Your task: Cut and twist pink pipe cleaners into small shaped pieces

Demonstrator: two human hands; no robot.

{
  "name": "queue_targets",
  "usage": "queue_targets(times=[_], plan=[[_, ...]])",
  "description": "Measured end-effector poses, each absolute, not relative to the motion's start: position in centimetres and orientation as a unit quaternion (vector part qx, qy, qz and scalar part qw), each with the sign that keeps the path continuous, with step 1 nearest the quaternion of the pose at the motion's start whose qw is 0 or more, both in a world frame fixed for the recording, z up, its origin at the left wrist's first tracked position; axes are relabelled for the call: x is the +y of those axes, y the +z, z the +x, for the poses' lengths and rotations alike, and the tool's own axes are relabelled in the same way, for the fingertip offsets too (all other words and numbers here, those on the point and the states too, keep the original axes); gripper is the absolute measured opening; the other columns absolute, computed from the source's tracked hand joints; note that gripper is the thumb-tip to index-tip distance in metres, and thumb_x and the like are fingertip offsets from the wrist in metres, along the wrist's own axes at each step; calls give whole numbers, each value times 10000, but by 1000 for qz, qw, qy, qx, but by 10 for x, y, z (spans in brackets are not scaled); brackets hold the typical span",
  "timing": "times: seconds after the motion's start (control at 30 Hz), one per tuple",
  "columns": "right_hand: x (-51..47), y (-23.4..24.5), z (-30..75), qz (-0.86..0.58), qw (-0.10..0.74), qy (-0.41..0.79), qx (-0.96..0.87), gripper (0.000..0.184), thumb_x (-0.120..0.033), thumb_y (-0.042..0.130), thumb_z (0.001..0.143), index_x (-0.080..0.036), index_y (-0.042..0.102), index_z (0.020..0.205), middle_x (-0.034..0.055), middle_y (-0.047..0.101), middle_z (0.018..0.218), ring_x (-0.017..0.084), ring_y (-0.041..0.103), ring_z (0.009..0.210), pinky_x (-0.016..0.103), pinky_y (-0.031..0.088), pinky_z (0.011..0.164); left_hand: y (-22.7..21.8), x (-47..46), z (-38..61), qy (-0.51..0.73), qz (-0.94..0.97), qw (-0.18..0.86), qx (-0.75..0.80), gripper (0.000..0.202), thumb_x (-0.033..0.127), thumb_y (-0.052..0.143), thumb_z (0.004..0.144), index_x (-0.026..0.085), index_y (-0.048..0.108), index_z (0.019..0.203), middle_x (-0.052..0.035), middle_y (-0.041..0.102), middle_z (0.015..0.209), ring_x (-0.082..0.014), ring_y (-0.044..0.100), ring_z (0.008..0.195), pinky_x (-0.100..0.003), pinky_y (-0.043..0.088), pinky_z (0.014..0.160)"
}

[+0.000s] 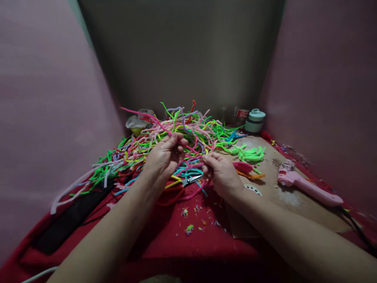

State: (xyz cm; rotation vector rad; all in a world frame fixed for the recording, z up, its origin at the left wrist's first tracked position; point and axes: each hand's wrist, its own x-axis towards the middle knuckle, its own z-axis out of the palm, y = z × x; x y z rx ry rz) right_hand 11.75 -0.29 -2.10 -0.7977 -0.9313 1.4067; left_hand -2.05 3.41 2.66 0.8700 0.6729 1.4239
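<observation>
A hot-pink pipe cleaner (147,115) runs up to the left out of my left hand (166,155), whose thumb and fingers pinch it. Its other stretch passes across to my right hand (219,173), where the closed fingertips grip it. Behind both hands rises a big tangled heap of pipe cleaners (200,129) in pink, green, yellow, red and lilac. Scissors (192,180) with yellow handles lie on the red cloth (182,245) below and between my hands, partly covered by the left one. Blue pipe cleaners (191,171) lie just above the scissors.
To the right, a pink glue gun (312,188) with a black cord rests on a brown board (273,208). Bunched green pipe cleaners (250,153) lie on the board's far part. A teal-lidded jar (255,121) stands behind. A black flat case (67,222) lies left; fuzzy scraps (189,228) dot the cloth.
</observation>
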Motion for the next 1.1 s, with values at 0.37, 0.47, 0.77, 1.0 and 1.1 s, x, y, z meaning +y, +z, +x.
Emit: queue_targets(times=[0.37,0.47,0.77,1.0,1.1], plan=[[27,-14,135,-301,640,678,-201,104,-98,556,706,-132,548,608,-52,482,411,31,361,335,142,343,338,34,43,-41,751,338,477,308,95,205,643,762,139,652,695,-1,676,620,-79,616,557,-173,480,525],[22,-9,136,-232,620,729,-174,61,-109,607,718,-143,570,684,-4,599,558,58,485,426,166,460,414,32,37,-33,752,328,482,308,75,179,649,756,144,655,691,5,682,642,-82,635,601,-181,511,583],[12,-8,136,-121,564,812,-87,139,-32,535,765,-146,591,822,63,652,780,104,630,672,89,431,358,30,31,-29,771,292,478,303,147,130,601,790,151,645,651,10,679,671,-84,645,683,-202,532,671],[9,-16,117,-162,558,780,-230,96,-143,595,772,-121,607,864,89,682,792,141,639,626,290,563,647,28,27,-22,761,318,490,284,43,140,661,727,142,659,685,5,676,691,-106,647,709,-236,530,693],[10,-12,110,-169,605,730,-270,148,-222,663,729,-145,619,848,30,669,734,97,587,525,273,541,599,20,21,-9,700,353,539,308,67,153,718,653,127,660,673,-10,673,670,-116,642,674,-228,518,669]])
